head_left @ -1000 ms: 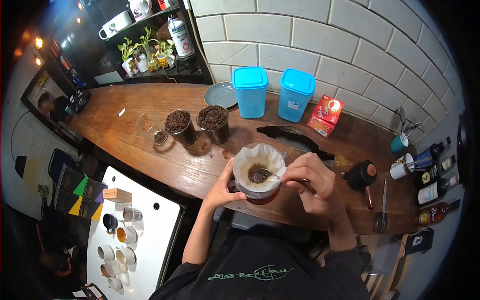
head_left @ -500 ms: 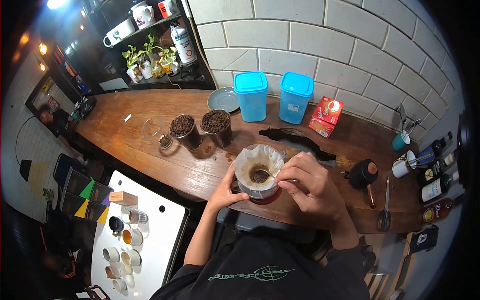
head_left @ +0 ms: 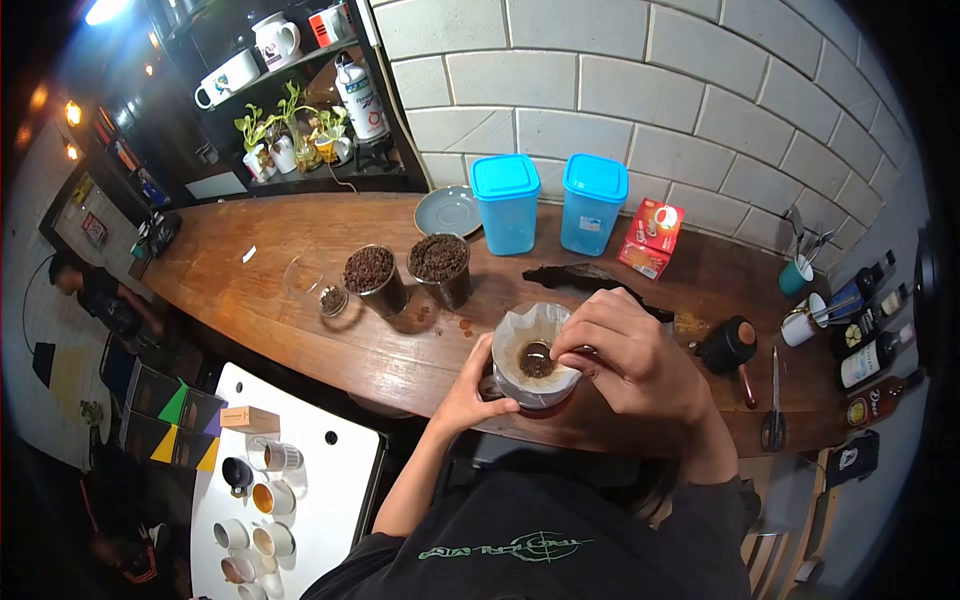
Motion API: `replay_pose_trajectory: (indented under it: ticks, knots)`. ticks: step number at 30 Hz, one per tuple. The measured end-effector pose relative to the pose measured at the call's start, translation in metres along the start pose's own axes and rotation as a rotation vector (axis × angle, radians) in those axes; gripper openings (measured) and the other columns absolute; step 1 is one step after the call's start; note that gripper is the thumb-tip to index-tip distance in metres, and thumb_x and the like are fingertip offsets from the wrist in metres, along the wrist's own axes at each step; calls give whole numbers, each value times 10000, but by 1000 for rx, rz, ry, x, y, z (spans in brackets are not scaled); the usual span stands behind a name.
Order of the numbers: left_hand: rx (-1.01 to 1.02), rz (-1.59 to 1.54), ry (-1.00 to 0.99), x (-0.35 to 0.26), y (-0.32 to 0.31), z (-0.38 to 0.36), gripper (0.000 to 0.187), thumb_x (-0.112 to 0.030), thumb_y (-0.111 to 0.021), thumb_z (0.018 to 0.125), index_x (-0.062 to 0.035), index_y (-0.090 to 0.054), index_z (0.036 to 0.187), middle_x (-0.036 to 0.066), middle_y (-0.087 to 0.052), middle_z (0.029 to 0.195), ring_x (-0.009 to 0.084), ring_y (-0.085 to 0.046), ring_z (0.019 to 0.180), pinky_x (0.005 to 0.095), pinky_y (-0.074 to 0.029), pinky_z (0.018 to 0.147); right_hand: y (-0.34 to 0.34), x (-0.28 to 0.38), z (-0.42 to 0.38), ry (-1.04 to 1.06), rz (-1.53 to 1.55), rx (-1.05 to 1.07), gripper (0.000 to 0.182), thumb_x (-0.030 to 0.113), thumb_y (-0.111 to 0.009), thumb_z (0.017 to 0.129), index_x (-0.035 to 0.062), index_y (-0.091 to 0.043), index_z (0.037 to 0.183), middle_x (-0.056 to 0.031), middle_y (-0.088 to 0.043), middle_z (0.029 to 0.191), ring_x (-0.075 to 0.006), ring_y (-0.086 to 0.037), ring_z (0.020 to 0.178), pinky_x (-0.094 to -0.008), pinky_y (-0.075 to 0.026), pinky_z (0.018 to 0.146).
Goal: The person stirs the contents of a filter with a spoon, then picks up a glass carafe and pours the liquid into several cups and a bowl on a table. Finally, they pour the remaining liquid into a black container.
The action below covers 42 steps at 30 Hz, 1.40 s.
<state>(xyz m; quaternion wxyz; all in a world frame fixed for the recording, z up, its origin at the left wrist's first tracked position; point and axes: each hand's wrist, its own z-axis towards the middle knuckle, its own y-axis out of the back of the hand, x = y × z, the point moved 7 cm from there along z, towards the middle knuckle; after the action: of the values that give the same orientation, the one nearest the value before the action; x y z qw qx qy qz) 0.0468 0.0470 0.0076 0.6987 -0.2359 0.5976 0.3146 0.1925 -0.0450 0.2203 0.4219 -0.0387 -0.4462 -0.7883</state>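
A coffee dripper [head_left: 548, 398] stands near the counter's front edge with a white paper filter [head_left: 512, 335] in it. Dark wet coffee grounds [head_left: 536, 362] lie at the bottom of the filter. My left hand [head_left: 470, 395] is closed around the dripper's left side, thumb along the front. Over the filter's right rim, my right hand [head_left: 625, 350] pinches a spoon, mostly hidden by the fingers. A reddish-brown base shows partly below the dripper.
Two tumblers of dark grounds [head_left: 383, 285] and a small glass jar [head_left: 333, 300] stand to the left. Behind are a grey saucer [head_left: 447, 213], two blue-lidded containers [head_left: 505, 215] and a red box [head_left: 652, 238]. Rightward lie a black pot [head_left: 727, 345] and scissors [head_left: 773, 425]. A person [head_left: 105, 300] stands far left.
My right hand has shifted over the filter, and the spoon's handle is now mostly out of sight. The whole view has shifted slightly. My left hand keeps its hold on the dripper.
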Motion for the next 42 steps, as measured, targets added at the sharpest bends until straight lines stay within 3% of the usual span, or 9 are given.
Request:
replay_pose_trajectory:
  ticks: [3,7,9,13,20,28,42]
  knots:
    - [-11,27,-38,-8,0,0,1027,-432,-872,649,-16,-376,1446,134,-439,1357,276,-415,1326,394,-314,1122,7,8,12,-5,-20,57,90,71,-680,854,25,-629,912,-95,-600,879,-289,-569,852,-390,-426,789]
    - [-6,59,-86,-12,1,2,993,-425,-865,663,-31,-387,1439,147,-441,1358,294,-423,1317,405,-317,1120,11,7,23,2,-15,118,89,82,-675,862,29,-633,920,-93,-604,876,-286,-570,853,-388,-427,793]
    - [-8,76,-97,-14,1,1,993,-422,-867,659,-34,-388,1438,152,-438,1366,303,-416,1327,417,-314,1126,1,4,24,1,34,257,97,93,-667,871,35,-639,943,-93,-609,872,-280,-573,864,-384,-431,802]
    - [39,93,-121,-16,1,5,999,-424,-868,655,-43,-383,1442,160,-408,1397,321,-391,1352,441,-309,1133,-6,-2,22,7,47,336,186,60,-668,794,54,-650,979,-79,-616,952,-278,-574,888,-382,-438,811]
    - [40,117,-128,-17,0,5,1031,-423,-874,647,-39,-364,1456,166,-394,1408,320,-382,1358,440,-302,1139,-16,-13,21,51,79,375,252,61,-677,751,59,-649,1001,-79,-605,968,-283,-573,898,-395,-450,815]
    - [38,-2,24,-3,0,2,1060,-446,-880,641,-24,-357,1461,154,-397,1407,302,-380,1357,425,-302,1137,-4,-12,12,67,97,363,281,66,-680,749,68,-647,1029,-78,-605,963,-278,-578,909,-394,-451,834]
    - [-33,120,-70,-9,0,0,1052,-524,-849,653,-9,-380,1442,173,-423,1371,326,-406,1330,435,-312,1120,1,-5,3,98,58,387,274,58,-666,779,61,-631,1050,-92,-605,965,-287,-581,915,-393,-452,818]
